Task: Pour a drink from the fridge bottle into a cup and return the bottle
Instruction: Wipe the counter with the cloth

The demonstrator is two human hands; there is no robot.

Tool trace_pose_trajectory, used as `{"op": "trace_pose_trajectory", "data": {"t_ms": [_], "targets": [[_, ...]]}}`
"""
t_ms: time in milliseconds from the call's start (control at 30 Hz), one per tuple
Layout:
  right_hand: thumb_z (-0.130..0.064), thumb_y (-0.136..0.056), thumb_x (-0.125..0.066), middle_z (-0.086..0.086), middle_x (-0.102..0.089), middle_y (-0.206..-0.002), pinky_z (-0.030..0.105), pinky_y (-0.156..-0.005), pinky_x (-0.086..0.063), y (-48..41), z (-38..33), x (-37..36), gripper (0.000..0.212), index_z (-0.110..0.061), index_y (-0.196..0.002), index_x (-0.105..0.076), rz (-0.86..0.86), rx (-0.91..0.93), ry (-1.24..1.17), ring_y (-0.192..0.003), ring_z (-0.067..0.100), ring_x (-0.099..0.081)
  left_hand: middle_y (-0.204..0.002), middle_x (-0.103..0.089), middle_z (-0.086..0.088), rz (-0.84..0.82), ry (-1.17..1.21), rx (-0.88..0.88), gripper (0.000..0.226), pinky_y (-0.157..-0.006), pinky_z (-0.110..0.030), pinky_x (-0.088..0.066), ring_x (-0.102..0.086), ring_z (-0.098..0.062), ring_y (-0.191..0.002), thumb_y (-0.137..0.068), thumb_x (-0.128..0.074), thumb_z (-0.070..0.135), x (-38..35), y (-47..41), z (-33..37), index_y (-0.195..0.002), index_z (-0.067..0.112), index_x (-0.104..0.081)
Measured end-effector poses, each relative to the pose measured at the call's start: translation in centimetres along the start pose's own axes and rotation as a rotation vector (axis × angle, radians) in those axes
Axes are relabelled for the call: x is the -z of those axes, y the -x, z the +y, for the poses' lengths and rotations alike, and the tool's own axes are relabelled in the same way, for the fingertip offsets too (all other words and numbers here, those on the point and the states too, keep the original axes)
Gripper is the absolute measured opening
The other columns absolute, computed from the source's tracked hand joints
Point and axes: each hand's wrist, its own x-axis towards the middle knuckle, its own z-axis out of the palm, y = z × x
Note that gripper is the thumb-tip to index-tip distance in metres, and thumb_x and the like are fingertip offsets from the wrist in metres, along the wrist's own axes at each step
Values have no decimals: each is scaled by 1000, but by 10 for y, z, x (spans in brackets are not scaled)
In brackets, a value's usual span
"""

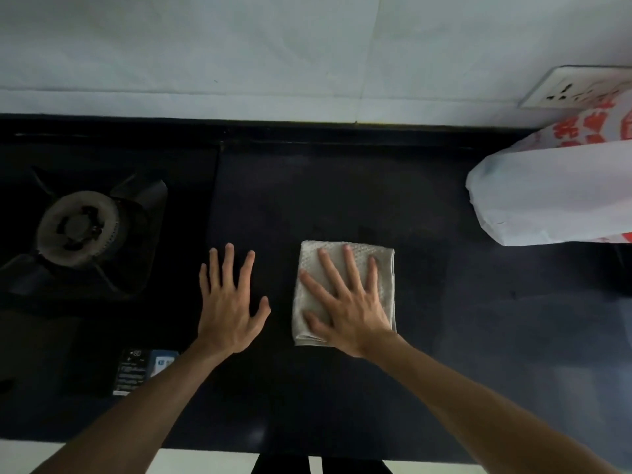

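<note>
My right hand (345, 302) lies flat with spread, straight fingers on a folded grey-beige cloth (384, 268) in the middle of the dark countertop (444, 319). My left hand (229, 302) lies open, fingers spread, on the bare counter just left of the cloth, not touching it. No bottle, cup or fridge is in view.
A gas stove burner (78, 229) with its black pan support sits at the left, with a small control label (131, 372) near the front edge. A white plastic bag with red print (554, 196) lies at the right. A wall socket (574, 88) is on the white wall behind.
</note>
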Motion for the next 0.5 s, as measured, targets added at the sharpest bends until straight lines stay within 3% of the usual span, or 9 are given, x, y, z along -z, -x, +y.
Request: {"op": "trace_pose_trajectory", "data": {"t_ms": [100, 267, 500], "targets": [[-75, -89, -21, 3, 22, -163, 74, -109, 8, -36, 21, 10, 75, -44, -154, 3, 18, 8, -20, -143, 40, 31, -164, -7, -18, -10, -2, 6, 85, -119, -61, -15, -4, -42, -151, -81, -36, 56, 0, -1, 0, -155, 17, -23], [-76, -88, -19, 3, 21, -163, 73, -110, 11, -102, 45, 33, 76, -45, -152, 5, 52, -159, -45, -143, 41, 29, -164, -7, -19, -8, -10, -2, 84, -120, -61, -14, -2, -41, -151, -82, -36, 57, -1, 0, 0, -155, 17, -22], [-71, -92, -14, 5, 25, -162, 73, -109, 6, -63, 20, 21, 74, -39, -154, 10, 64, -187, -45, -144, 42, 28, -163, -10, -22, 0, -19, -7, 84, -119, -62, -15, -6, -44, -150, -83, -39, 54, -1, 0, 1, -155, 15, -23]]}}
